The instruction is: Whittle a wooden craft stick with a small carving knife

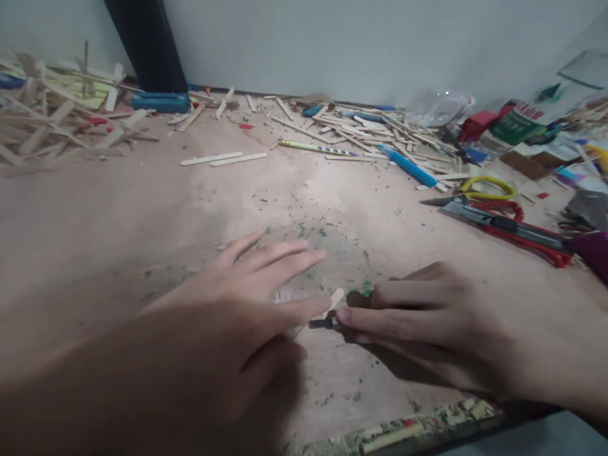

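Observation:
My left hand [256, 304] lies spread over the wooden table, its index fingertip at a small wooden craft stick [336, 296]. Most of that stick is hidden under the hand. My right hand [418, 323] is closed around a craft knife [323, 323], whose short dark metal tip points left, close to the left fingertip and just below the stick. The knife's handle is mostly covered by my fingers. Green crumbs [316, 231] are scattered on the tabletop around both hands.
Loose craft sticks [375, 126] are heaped along the wall, with a pencil [318, 149] and a blue pen [407, 166]. Yellow-handled pliers [489, 185] and a red utility knife [508, 225] lie at right. Shavings [446, 423] line the front edge. Plastic bottles stand at back right.

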{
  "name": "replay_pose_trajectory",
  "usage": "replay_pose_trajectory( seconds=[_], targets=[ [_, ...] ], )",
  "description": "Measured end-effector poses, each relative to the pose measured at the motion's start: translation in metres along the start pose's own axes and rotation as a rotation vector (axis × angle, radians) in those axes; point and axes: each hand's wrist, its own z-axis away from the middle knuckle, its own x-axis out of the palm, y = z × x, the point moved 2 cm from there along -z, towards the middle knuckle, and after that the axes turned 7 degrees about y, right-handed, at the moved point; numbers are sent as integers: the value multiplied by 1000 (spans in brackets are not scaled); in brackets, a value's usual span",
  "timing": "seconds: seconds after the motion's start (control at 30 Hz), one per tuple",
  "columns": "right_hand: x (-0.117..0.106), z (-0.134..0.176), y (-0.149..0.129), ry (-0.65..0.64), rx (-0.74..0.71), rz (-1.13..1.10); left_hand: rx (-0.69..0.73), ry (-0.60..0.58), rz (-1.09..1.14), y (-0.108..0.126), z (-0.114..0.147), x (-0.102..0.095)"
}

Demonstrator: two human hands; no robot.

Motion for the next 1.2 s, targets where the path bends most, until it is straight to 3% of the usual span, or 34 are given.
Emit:
replay_pose_trajectory(
  seconds=[0.13, 0.4, 0.53, 0.77, 0.93, 1.2],
  targets=[
    [0, -5, -3, -18, -16, -99, 10, 13, -3, 0, 0, -1],
    [-17, -6, -2, -51, 20, -15, 7, 10, 8, 0, -2, 0],
    [-11, -4, 0, -78, 14, -40, 19, -1, -23, 0, 2, 1],
    [4, 5, 8, 74, -10, -67, 14, -9, -13, -2, -1, 1],
    [10, 4, 5, 37, -1, 22, 6, -4, -10, -2, -1, 1],
    [3, -1, 0, 18, -19, -21, 5, 0, 11, -2, 0, 0]
  ],
)
